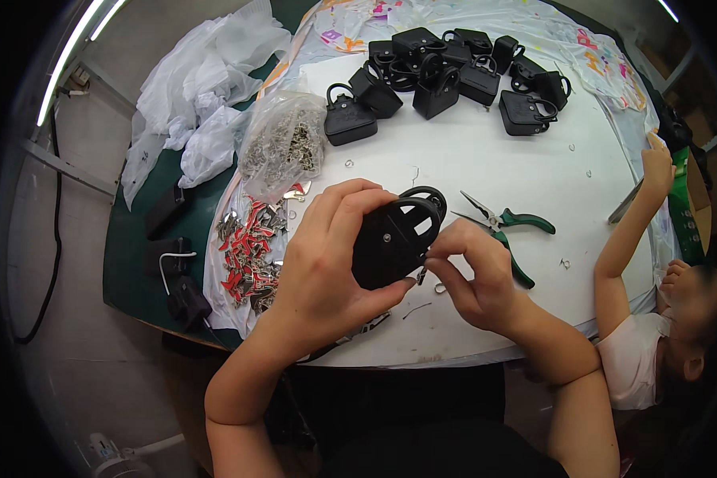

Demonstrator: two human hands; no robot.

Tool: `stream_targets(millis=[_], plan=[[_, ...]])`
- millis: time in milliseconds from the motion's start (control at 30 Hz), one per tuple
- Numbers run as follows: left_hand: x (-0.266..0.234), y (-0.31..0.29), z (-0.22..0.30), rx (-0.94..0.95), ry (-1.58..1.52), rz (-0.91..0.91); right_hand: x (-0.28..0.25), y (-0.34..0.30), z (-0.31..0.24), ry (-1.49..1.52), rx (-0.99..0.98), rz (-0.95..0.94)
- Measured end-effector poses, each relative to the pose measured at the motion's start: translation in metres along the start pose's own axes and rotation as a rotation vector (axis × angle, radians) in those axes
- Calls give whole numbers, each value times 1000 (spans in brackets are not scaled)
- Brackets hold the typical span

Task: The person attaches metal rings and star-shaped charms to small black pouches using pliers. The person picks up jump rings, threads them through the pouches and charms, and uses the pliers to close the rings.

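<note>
A small black handbag-shaped piece (392, 239) is held above the near edge of the white counter (486, 151). It is clasped by the left hand (327, 255), whose fingers are wrapped over its top and left side while the thumb is pressed beneath it. Just right of the bag, the right hand (474, 275) is seen with its grip pressed together: a tiny metal fitting (421, 276) is pinched between thumb and forefinger and held against the bag's lower right edge. The bag's looped handle is turned away from the person, toward the far side of the counter.

Right of the bag, a pair of green-handled pliers (506, 227) is laid flat on the counter, jaws pointing back toward the bag. Beyond the bag, a cluster of similar black bags (446, 76) is spread across the far part of the counter. Left of the bag, a clear sack of small metal parts (283, 147) is set, with a heap of red and black charms (251, 255) just below it. Farther left, crumpled white plastic wrapping (203, 88) is piled. At the counter's right edge, well apart from the bag, another person's arm (625, 239) is stretched over the surface.
</note>
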State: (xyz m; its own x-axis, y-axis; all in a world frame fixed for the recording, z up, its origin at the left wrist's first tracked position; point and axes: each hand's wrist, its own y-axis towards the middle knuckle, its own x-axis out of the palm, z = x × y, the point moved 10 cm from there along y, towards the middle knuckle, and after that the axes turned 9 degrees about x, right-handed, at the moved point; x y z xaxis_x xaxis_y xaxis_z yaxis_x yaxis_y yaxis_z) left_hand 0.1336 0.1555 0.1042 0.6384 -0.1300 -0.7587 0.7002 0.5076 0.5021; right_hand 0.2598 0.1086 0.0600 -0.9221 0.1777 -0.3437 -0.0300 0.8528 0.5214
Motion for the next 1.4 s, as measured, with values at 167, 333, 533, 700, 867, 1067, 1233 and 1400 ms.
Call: stream_targets(millis=[167, 333, 533, 700, 867, 1067, 1233, 1400], plan=[[3, -24, 6, 52, 105, 188, 13, -5, 34, 282, 437, -78], [7, -44, 3, 8, 123, 198, 16, 2, 10, 1, 177, -157], [5, -53, 5, -68, 165, 208, 22, -2, -25, -294, -167, -53], [8, -62, -3, -175, 90, 237, 27, -6, -19, -226, -133, -30], [10, -75, 0, -233, -21, 327, 30, -11, -13, -78, -45, 5], [-1, -124, -8, -322, 45, 21, 28, -6, -26, -169, -175, -137], [3, -164, -9, -310, 220, -125, 32, -5, -39, -273, -239, -258], [-8, -173, -10, -266, 237, -95, 38, -5, -49, -290, -259, -354]])
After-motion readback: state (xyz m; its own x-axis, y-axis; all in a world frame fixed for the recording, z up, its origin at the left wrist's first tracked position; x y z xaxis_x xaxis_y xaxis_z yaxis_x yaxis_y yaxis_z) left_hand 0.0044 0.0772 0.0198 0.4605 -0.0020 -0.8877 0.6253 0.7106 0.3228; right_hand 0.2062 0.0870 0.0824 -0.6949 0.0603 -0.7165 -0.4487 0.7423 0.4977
